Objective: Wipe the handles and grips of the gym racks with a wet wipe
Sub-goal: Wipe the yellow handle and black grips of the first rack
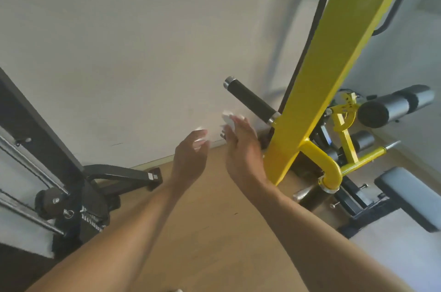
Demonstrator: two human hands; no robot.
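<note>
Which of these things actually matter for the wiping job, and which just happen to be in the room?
Part of the job:
- black grip on the yellow rack
- white wipe, at the right hand
- left hand, blurred

Just there:
- grey bench pad
- foam roller
- black machine
- wooden floor

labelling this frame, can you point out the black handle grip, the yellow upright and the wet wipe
black handle grip (pixel 250 100), head view, middle of the foam sleeve
yellow upright (pixel 319 76), head view, broad front face
wet wipe (pixel 228 119), head view, white wad at the right hand's fingertips
</note>
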